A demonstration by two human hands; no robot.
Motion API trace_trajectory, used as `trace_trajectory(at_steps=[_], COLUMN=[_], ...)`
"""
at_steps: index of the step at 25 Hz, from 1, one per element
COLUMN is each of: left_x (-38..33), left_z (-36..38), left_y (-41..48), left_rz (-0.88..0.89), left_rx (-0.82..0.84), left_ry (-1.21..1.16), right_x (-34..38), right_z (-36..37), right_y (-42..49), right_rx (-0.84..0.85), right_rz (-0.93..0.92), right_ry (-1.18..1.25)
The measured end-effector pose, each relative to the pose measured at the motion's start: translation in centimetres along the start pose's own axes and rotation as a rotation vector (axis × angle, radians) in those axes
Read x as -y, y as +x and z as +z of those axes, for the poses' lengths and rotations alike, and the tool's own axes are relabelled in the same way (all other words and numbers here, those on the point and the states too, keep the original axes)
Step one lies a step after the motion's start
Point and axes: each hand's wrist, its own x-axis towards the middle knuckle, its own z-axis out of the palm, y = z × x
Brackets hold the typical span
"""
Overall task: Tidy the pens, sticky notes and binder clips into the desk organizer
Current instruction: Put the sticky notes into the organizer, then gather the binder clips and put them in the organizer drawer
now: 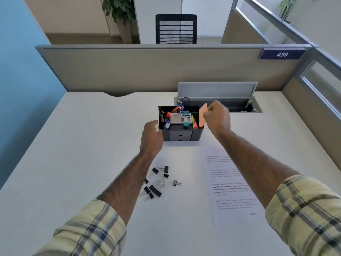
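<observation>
Plaid sleeves (92, 231) up front, binder clips (156, 182) loose on the table (73, 145) short of the fingers. The right hand (216, 117) has its fingers (212, 108) pinching an orange sticky note (202, 115) over the organizer (180, 134); left hand (152, 134) relaxed beside it. Sticky-note step, I'd say: lower it in, let go.

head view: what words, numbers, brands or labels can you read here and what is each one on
"439": white digits on the blue plate on the partition.
"camlin": on the white box in the desk organizer; the smaller print under it is too small to read.
Printed sheet on the desk: paragraphs too small and blurred to read.
Peach sticky note pinched by the right hand: no writing visible.
</observation>
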Motion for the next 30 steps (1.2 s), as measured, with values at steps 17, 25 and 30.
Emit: trace_trajectory(at_steps=[17,25,30], left_x=[3.7,3.7,3.0], left_z=[1.1,1.5,2.1], left_y=[0.5,-0.6,-1.0], left_rz=[-0.003,0.038,0.105], left_rx=[0.163,0.114,0.028], left_ry=[0.077,0.102,0.14], right_x=[-1.2,-2.6,-2.1], right_z=[4.3,6.3,8.8], right_y=[1.2,-4.4,-7.9], right_rx=[0.013,-0.072,0.163], right_rz=[-0.159,0.368,0.976], right_ry=[-0.217,0.449,1.153])
